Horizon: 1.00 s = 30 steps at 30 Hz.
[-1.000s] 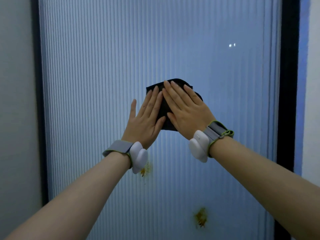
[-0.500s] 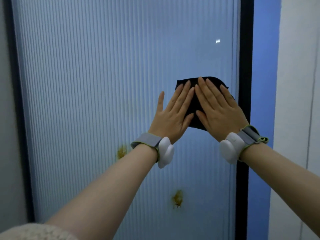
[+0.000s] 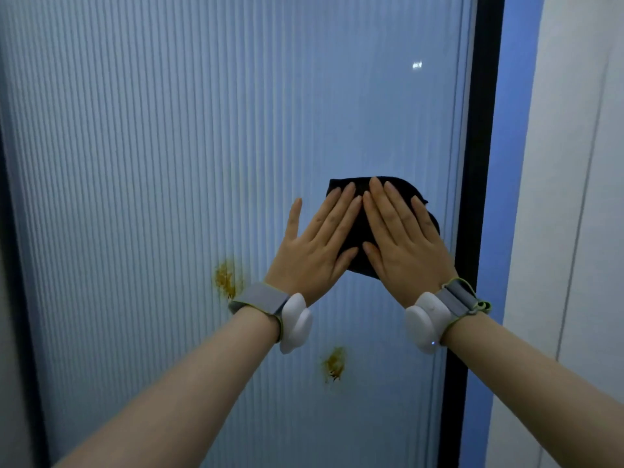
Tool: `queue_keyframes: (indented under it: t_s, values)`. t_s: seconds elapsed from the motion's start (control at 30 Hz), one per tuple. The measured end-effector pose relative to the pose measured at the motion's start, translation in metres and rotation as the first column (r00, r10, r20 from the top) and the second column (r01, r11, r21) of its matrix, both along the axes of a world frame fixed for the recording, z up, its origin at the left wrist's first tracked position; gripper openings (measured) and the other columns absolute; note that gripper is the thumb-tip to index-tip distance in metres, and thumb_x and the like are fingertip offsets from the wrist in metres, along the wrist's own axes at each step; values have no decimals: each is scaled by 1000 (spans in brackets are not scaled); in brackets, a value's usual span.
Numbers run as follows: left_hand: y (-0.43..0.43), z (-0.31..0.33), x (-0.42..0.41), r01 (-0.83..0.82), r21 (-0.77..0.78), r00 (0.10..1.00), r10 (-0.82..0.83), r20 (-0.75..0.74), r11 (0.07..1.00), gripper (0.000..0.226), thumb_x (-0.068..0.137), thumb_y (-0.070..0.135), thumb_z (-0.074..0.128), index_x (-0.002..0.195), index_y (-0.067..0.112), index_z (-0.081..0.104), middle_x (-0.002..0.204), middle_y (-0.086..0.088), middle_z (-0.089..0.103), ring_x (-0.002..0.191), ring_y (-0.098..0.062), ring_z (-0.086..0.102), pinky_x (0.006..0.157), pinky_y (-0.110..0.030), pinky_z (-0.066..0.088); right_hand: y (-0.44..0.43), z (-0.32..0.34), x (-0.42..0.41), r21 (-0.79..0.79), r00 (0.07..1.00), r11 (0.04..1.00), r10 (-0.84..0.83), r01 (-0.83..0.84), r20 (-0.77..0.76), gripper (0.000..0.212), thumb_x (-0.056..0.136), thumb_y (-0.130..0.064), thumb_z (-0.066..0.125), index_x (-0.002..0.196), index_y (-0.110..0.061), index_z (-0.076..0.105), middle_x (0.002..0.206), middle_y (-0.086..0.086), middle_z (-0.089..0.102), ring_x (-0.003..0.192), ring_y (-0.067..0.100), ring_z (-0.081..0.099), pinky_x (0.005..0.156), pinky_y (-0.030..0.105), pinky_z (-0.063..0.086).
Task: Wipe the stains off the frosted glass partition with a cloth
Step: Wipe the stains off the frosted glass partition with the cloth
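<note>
Black cloth point(image 3: 358, 231) under flat hands; two stains point(image 3: 227, 280) below (yellowish, perhaps dried).

Left hand point(image 3: 315, 251) and right hand point(image 3: 403, 246) flat, fingers extended, index fingertips touching, both forearms raised

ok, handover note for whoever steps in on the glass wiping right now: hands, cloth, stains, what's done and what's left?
Left hand: flat and open, fingers on the left part of the black cloth, pressing it to the frosted glass partition.
Right hand: flat and open over the right part of the cloth, close to the black frame.
Stains: two yellow-brown marks are on the glass, upper stain beside the left wrist, lower stain below and between the wrists. The cloth is above both, touching neither.
Done: no visible stain wiped.
Left: bring the cloth down and wipe both stains.
</note>
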<state>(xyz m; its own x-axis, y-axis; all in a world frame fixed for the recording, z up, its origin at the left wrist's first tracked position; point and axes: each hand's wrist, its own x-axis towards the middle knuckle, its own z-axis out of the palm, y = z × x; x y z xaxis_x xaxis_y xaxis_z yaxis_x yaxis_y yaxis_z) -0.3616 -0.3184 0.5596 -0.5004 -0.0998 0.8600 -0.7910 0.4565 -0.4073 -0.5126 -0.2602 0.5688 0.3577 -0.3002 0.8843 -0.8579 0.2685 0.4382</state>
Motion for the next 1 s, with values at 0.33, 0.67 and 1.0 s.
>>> queue_keyframes:
  t_s: [0.33, 0.67, 1.0]
  values:
    - [-12, 4, 30, -39, 25, 999, 39, -29, 999, 58, 95, 41, 24, 143, 10, 18, 151, -8, 28, 138, -20, 14, 109, -60, 21, -13, 12, 27, 39, 998, 999, -5, 8, -69, 55, 92, -32, 28, 139, -2, 31, 146, 14, 38, 134, 27, 36, 110, 45, 24]
    - [-35, 8, 86, -42, 116, 987, 59, -150, 992, 59, 94, 42, 23, 143, 12, 8, 149, -1, 3, 139, -18, 5, 111, -57, 11, -39, 36, 87, 105, 987, 994, 38, -22, -157, 55, 92, -33, 27, 139, -4, 32, 147, 11, 36, 136, 25, 34, 112, 41, 25]
    - [-65, -4, 152, -52, 234, 963, 111, -247, 971, 60, 92, 46, 14, 140, 20, -10, 149, 6, -10, 139, -6, -5, 114, -55, 1, -75, 39, 154, 290, 957, 942, 229, -172, -176, 58, 98, -29, 21, 144, -3, -1, 156, 12, 0, 144, 26, 0, 117, 38, -5]
